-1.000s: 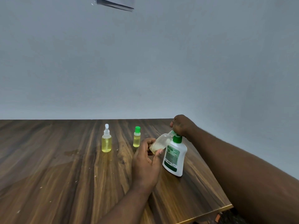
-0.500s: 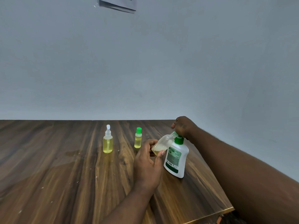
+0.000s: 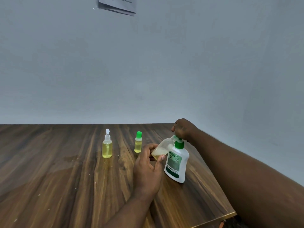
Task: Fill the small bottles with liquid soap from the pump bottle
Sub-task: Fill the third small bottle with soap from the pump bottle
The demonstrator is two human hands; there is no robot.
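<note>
A white pump bottle [image 3: 176,163] with a green pump stands on the wooden table [image 3: 65,186] at the right. My right hand [image 3: 183,130] sits on top of its pump head, fingers curled over it. My left hand [image 3: 148,167] grips a small clear bottle [image 3: 162,148], tilted with its mouth up at the pump's nozzle; a little yellow soap lies in its lower end. Further left stand two filled small bottles: one with a white spray top [image 3: 107,145] and one with a green cap [image 3: 138,142].
The table's right edge [image 3: 218,218] runs close beside the pump bottle and my right forearm. A grey wall rises behind the table, with a paper sheet [image 3: 117,4] stuck high on it. Pale specks dot the wood at the left.
My hands and the bottles keep the same hold. The view has shifted slightly, and the soap pooled in the tilted bottle looks a bit deeper.
</note>
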